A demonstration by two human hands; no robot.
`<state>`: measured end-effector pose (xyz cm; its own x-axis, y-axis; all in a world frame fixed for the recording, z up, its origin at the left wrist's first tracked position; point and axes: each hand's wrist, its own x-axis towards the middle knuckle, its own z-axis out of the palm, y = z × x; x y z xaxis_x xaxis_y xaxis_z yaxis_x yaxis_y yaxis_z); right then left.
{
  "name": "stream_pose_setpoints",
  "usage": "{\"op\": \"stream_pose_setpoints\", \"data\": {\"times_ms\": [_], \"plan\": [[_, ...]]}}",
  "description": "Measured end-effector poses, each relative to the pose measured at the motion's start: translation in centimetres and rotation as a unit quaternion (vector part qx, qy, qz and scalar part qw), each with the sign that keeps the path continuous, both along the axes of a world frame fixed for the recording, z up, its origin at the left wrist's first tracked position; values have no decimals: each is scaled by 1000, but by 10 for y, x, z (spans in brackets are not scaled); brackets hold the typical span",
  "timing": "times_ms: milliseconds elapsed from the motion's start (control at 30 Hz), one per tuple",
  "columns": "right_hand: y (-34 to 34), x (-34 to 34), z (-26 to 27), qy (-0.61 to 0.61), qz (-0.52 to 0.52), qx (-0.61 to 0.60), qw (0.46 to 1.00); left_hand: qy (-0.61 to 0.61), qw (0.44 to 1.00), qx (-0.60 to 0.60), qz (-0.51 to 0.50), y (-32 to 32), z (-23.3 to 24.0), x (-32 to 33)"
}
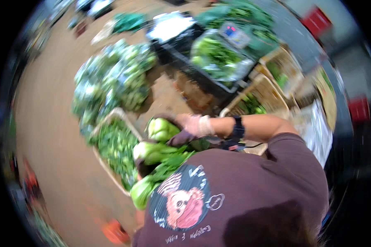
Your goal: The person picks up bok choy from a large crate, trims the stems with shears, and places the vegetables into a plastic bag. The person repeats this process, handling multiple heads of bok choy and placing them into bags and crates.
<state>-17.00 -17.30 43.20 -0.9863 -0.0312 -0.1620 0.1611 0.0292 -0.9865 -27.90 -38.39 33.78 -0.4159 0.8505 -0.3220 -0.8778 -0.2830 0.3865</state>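
Observation:
My right hand (pixel 190 123), in a glove with a pale knitted cuff, is closed around a thick-stalked bok choy (pixel 162 129), base outward. My left hand (pixel 144 167), in a dark glove, is mostly hidden by greens. It holds a second bok choy (pixel 147 152) against my front. Another bok choy (pixel 141 191) lies just below that hand, along my dark shirt (pixel 250 173); whether the hand grips it too is unclear. Beyond both hands stands a pale crate (pixel 103 159) filled with leafy greens (pixel 116 145).
Bagged greens (pixel 114 77) are heaped behind the crate. A black crate (pixel 194 72) carries a plastic-lined load of greens (pixel 215 55) and a scale-like device with a lit display (pixel 235 34). Yellowish crates (pixel 266 92) stand right. An orange object (pixel 115 231) lies on the brown floor (pixel 58 139).

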Motion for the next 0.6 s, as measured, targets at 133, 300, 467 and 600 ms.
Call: {"op": "stream_pose_setpoints", "data": {"times_ms": [133, 300, 467, 600], "plan": [[40, 74, -79, 158, -276, 3, 948, 35, 995, -28, -87, 58, -16, 3], [84, 263, -84, 49, -621, 5, 782, 70, 974, -36, -211, 135, -26, 34], [68, 480, -52, -231, -772, 339, 485, 83, 949, -26, -302, 204, -24, 96], [68, 581, -12, -536, -724, 226, 370, 80, 929, -24, -361, 254, -33, 160]]}}
